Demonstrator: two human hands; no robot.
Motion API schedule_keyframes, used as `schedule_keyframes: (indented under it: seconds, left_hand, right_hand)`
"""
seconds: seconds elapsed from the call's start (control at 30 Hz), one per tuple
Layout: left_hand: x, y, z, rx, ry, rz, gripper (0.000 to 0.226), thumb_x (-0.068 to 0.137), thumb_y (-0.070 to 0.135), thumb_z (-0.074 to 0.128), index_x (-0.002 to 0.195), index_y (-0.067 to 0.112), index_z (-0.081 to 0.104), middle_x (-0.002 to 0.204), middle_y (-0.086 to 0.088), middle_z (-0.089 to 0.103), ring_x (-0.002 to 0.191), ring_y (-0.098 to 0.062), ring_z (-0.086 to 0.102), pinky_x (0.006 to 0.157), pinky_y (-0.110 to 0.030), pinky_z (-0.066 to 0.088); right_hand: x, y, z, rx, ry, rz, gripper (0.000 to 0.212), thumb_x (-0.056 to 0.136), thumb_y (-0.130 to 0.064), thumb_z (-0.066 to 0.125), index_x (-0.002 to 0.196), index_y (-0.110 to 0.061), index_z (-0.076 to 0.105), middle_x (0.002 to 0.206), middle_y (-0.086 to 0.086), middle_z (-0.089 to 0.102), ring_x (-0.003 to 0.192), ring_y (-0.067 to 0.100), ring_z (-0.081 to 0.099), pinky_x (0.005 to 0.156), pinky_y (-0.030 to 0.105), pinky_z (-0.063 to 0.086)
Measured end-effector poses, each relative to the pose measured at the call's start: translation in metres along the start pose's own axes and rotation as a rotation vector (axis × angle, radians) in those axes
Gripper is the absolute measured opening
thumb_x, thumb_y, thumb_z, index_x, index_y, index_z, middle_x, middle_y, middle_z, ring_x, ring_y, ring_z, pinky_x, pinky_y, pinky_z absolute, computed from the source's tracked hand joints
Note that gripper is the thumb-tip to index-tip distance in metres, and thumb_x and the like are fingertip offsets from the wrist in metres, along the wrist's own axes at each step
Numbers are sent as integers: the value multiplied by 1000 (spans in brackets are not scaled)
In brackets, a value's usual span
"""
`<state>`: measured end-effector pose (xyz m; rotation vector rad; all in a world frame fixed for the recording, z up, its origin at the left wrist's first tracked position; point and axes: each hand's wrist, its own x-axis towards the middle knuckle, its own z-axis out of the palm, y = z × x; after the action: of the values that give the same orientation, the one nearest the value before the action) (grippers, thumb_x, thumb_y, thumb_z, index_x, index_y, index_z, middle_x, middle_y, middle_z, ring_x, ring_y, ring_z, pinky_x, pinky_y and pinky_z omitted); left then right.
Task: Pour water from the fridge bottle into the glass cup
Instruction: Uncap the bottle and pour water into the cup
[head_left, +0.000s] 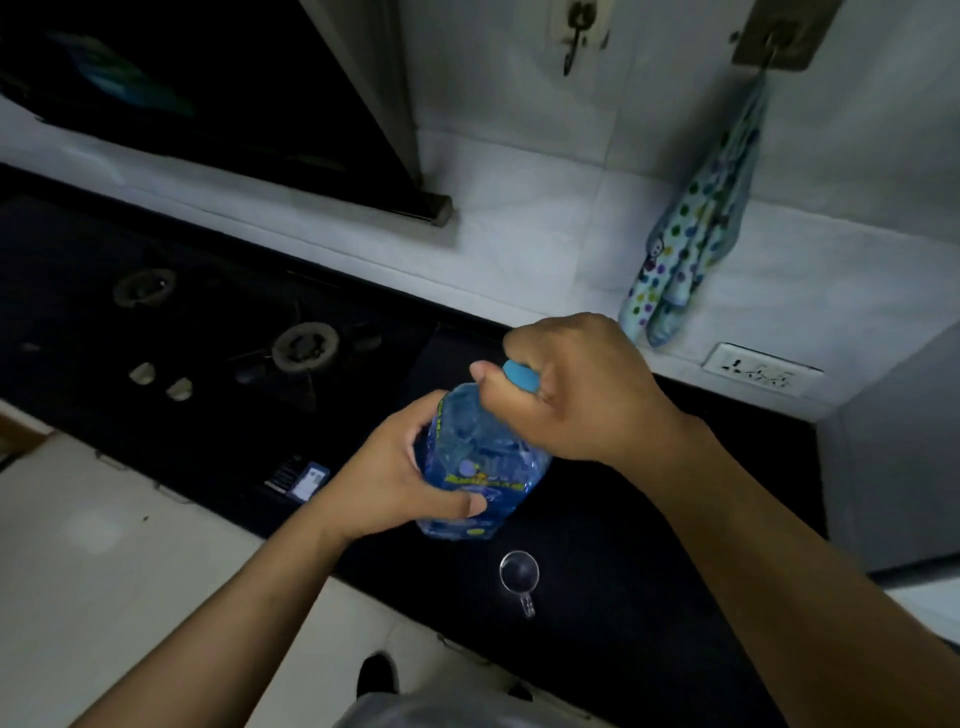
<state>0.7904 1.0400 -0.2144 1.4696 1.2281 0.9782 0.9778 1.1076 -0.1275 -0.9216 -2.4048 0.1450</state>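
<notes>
Gripping the bottle (483, 457) round its body with my left hand (400, 478), I see the glass cup (519, 571) just near of it on the dark counter (649, 597), seemingly empty. My right hand (587, 395) curls round the blue cap (522, 375), still on: nothing poured yet.

Dim kitchen, white tiled wall (545, 218) w/ black counter (649, 597)

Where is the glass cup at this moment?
In the head view, the glass cup stands on the dark counter, lower centre, just below the blue bottle.
</notes>
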Motion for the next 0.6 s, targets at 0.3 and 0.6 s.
schedule_keyframes:
  seconds: [0.3, 0.6]
  left_hand:
    - [8, -8, -8, 53, 219, -35, 67, 59, 13, 95, 110, 41, 63, 101, 14, 76, 93, 0, 72, 83, -23, 58]
    - [33, -40, -93, -133, -352, -30, 87, 61, 3, 92, 137, 16, 54, 127, -9, 69, 116, -24, 68, 94, -36, 57]
  right_hand:
    - [25, -8, 15, -261, -75, 571, 56, 95, -56, 38, 56, -16, 39, 55, -1, 40, 59, 26, 48, 60, 31, 33]
    - [35, -56, 29, -25, -29, 117, 42, 95, -48, 49, 70, -15, 39, 61, -4, 38, 53, 21, 39, 49, 34, 29]
